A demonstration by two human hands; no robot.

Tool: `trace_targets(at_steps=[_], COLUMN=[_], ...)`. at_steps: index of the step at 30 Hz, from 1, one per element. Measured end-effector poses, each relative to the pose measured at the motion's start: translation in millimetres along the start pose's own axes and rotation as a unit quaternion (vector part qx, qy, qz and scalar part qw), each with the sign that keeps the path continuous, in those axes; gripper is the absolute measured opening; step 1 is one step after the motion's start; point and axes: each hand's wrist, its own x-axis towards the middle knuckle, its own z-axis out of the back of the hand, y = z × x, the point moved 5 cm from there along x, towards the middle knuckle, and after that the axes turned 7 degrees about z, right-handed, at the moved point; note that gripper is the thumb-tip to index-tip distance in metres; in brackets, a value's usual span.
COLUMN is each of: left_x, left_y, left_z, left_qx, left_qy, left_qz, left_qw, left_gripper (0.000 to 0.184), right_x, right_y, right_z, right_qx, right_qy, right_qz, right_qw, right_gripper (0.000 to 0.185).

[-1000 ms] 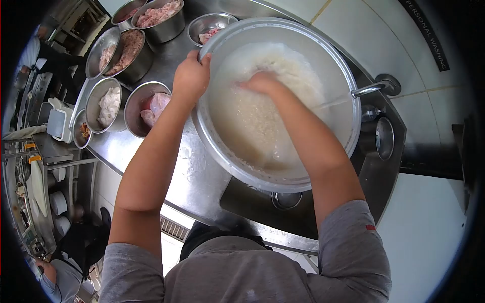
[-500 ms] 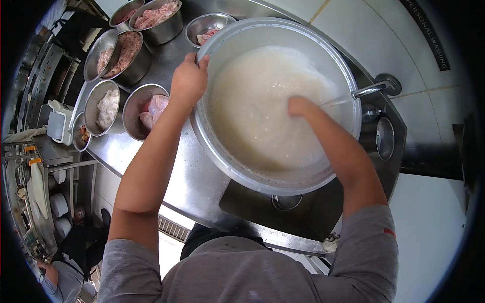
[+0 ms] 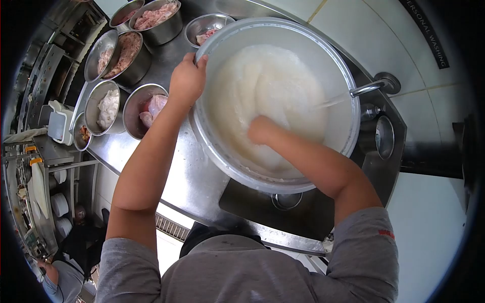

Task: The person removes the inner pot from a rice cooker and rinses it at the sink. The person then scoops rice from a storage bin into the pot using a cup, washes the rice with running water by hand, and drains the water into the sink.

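A large translucent plastic tub [image 3: 213, 157] holds cloudy whitish water [image 3: 290, 83], swirled into ripples. My left hand [image 3: 188, 80] is closed on the tub's left rim, with the thumb on the inner side. Dipped into the water left of the tub's middle is my right hand [image 3: 259, 130]; its fingers are below the surface and hidden. From a metal faucet [image 3: 368, 89] at the right rim, a clear stream runs into the tub.
Several steel bowls with raw meat stand left of the tub, including one with pinkish pieces [image 3: 154, 108] near my left forearm. The tub sits over a sink basin [image 3: 242, 202]. A steel pot [image 3: 385, 137] stands at right. Another person [image 3: 65, 275] is at lower left.
My right hand has swept left and toward me through the water, and the swirl pattern has changed. My left hand stays on the rim. Water keeps running.
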Motion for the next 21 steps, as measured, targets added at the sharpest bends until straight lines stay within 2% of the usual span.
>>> trace_targets(at_steps=[2,3,7,9,12,14,15,17,18,19,21], left_x=[-1,-1,0,-1,0,1,0,-1,-2,-2,-1], left_y=[-2,-2,-4,-2,1,2,2,1,1,2,4], left_z=[0,1,2,2,1,0,1,1,2,2,0], left_qx=[0.004,0.008,0.013,0.014,0.013,0.014,0.015,0.004,-0.002,-0.005,0.001], left_qy=[-0.002,-0.008,-0.010,0.002,-0.002,-0.005,-0.007,0.000,0.007,0.007,0.001], left_qz=[0.001,0.004,-0.002,0.019,0.021,0.020,0.018,0.024,0.032,0.031,0.038], left_qw=[1.000,1.000,1.000,1.000,1.000,1.000,1.000,1.000,0.999,0.999,0.999], left_gripper=[0.046,0.046,0.046,0.046,0.047,0.048,0.048,0.048,0.049,0.049,0.048], right_x=[-10,-5,18,-6,-29,-43,-52,-106,-124,-139,-140], right_y=[-21,-30,-116,-137,-197,-223,-218,-147,-123,-103,-46], right_z=[-15,-18,11,32,-7,-57,-75,-46,-58,-67,-56], right_qx=[-0.024,-0.025,0.096,0.126,0.145,0.141,0.118,0.138,0.299,0.448,0.498], right_qy=[-0.148,-0.148,-0.033,-0.063,-0.099,-0.065,-0.031,0.092,0.043,-0.009,0.005], right_qz=[-0.082,-0.081,-0.216,-0.249,-0.270,-0.266,-0.250,-0.206,-0.239,-0.263,-0.189], right_qw=[0.985,0.985,0.971,0.958,0.947,0.952,0.961,0.964,0.923,0.855,0.846], right_gripper=[0.030,0.030,0.037,0.044,0.047,0.050,0.052,0.050,0.053,0.056,0.066])
